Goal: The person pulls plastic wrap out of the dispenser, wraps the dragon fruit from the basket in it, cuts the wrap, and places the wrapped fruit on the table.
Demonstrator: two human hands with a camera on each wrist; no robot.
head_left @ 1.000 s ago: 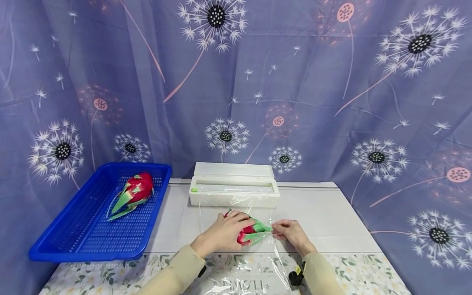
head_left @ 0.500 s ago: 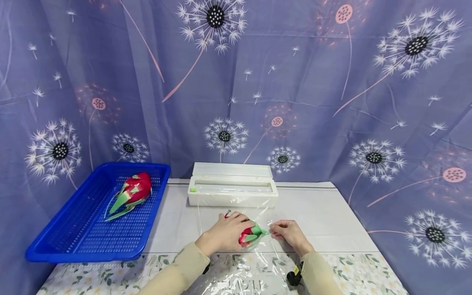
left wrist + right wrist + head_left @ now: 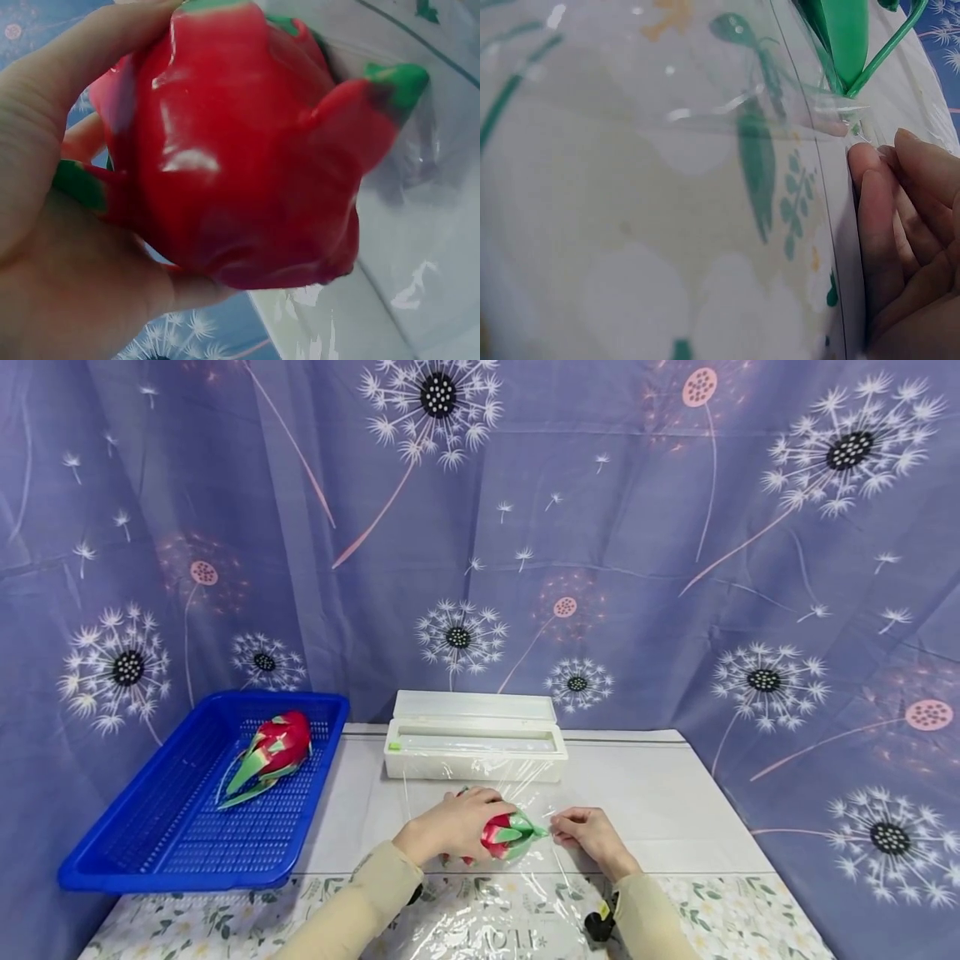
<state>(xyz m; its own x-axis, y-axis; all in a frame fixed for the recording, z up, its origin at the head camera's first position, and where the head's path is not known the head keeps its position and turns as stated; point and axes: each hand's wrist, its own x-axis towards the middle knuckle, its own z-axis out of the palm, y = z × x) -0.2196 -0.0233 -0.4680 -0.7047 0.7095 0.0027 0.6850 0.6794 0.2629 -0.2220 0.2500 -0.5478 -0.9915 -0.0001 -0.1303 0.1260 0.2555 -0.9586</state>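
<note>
Dragon fruits number two: one in the left hand's (image 3: 450,831) grip (image 3: 504,835) (right hand (image 3: 588,835) pinches film (image 3: 525,902)), one in the basket (image 3: 172,852).

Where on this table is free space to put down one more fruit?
Bare white table lies right of the dispenser box and the right hand. The blue basket has room in front of its dragon fruit. The middle is crowded: film, wrapped fruit, left hand.

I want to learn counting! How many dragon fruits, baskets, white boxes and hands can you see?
Dragon fruits: 2, one in the left hand at, one in the basket at
Baskets: 1
White boxes: 1
Hands: 2, with the right hand
Total: 6
</note>
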